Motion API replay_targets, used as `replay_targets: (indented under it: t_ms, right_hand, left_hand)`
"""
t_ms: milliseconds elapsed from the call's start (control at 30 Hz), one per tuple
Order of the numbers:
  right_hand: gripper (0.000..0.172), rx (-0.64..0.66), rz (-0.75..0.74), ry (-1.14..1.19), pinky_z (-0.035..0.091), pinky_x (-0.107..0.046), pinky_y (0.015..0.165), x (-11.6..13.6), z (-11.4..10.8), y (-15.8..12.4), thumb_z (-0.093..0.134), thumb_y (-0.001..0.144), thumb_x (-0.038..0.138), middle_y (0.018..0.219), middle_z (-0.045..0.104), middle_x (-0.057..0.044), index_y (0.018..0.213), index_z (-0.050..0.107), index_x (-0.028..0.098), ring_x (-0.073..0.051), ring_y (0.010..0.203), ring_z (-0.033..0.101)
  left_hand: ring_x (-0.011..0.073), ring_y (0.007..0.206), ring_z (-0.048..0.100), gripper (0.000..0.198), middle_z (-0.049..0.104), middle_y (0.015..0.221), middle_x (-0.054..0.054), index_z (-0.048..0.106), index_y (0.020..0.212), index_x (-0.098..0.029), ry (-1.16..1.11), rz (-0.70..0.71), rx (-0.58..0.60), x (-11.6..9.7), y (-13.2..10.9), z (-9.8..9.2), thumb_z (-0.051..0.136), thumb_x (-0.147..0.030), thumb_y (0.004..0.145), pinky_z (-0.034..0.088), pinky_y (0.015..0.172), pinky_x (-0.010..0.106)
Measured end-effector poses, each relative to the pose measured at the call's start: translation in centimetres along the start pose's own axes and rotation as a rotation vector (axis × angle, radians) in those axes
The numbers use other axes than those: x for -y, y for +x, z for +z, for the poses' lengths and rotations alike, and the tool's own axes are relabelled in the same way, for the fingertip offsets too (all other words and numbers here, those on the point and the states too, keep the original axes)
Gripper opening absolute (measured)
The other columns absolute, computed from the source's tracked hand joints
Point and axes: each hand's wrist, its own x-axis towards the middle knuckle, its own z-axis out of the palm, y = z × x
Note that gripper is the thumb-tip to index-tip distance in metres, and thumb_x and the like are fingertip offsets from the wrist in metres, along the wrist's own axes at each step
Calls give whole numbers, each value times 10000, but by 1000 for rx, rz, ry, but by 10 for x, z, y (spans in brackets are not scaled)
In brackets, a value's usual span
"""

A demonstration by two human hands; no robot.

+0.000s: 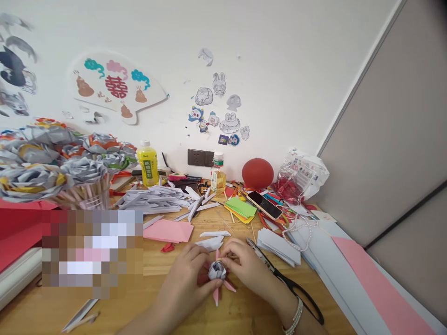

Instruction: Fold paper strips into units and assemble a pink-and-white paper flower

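Observation:
A small paper flower (217, 271) with a silver-grey rolled centre and pink petals sits between my two hands just above the wooden desk (244, 311). My left hand (186, 274) pinches it from the left, fingers curled round it. My right hand (244, 267), with a bead bracelet on the wrist, pinches its top right side. Black-handled scissors (282, 277) lie just right of my right hand. Folded white paper pieces (213, 241) lie right behind my fingers.
A bunch of silver paper flowers (56, 163) stands at the left. Pink sheets (169, 230), white strips (157, 197), green and yellow paper (240, 208), a phone (264, 204), two bottles (147, 164), a red ball (257, 173) and a plastic bag (300, 177) crowd the back. White and pink sheets (352, 270) lie at the right.

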Motion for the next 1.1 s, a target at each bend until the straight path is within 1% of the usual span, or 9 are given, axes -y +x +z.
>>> replay_targets:
  t_ms: [67,133,267,367,533,767,867,967,1100]
  right_hand:
    - [129,26,8,-16,386,-230,733,2,-1,-1,556,790,69,837,593,12,742,577,187,-133,824,547]
    - [126,33,18,-40,380,-226,716,3,-2,-1,551,793,75,816,591,14,738,575,186,-132,805,543]
    - [129,13,53,-71,366,-218,676,1,-1,0,528,811,92,782,576,17,730,573,182,-129,762,528]
    - [89,45,50,-35,367,-213,688,-1,1,0,548,818,124,807,582,17,767,585,187,-130,788,535]
    - [45,55,34,4,374,-204,676,-4,1,0,600,792,157,803,578,20,759,597,187,-125,771,540]
    - [59,81,38,-85,370,-213,677,0,-2,0,588,790,146,773,570,21,744,589,183,-131,769,535]
    - [68,74,36,-107,364,-204,642,0,0,0,583,782,135,756,562,23,735,586,183,-126,740,527]
    - [86,53,60,-104,351,-193,600,0,4,1,591,752,108,729,560,31,707,588,181,-114,690,516]
    - [71,43,150,-34,353,-190,561,0,10,3,594,732,120,701,576,24,684,593,171,-115,659,524]
  left_hand:
    - [240,871,552,167,636,886,71,672,788,-203,106,38,20,-2,2,-4,688,-337,691,463,764,379]
    - [239,897,542,143,638,906,67,680,831,-221,130,68,70,-2,3,-5,671,-308,718,454,777,378]
    - [229,926,548,201,641,986,58,676,928,-262,58,80,158,3,5,-4,668,-271,727,448,797,357]
    - [222,896,566,249,658,967,62,669,976,-263,16,58,189,5,7,-4,668,-297,729,449,784,337]
    - [224,900,573,204,686,923,51,690,927,-261,-21,58,262,2,10,-7,663,-327,736,430,807,329]
    - [220,893,584,252,685,961,54,688,950,-259,-95,61,253,4,9,-3,676,-354,716,438,788,306]
    - [207,844,589,195,687,889,58,701,874,-224,-118,46,249,2,9,-4,570,-347,801,440,774,300]
    - [180,787,596,297,684,803,46,696,762,-199,-141,-9,254,-2,12,-7,433,-281,873,440,743,277]
    - [171,709,599,209,677,734,39,678,732,-169,-126,-123,253,-4,17,-10,500,-233,821,443,656,249]
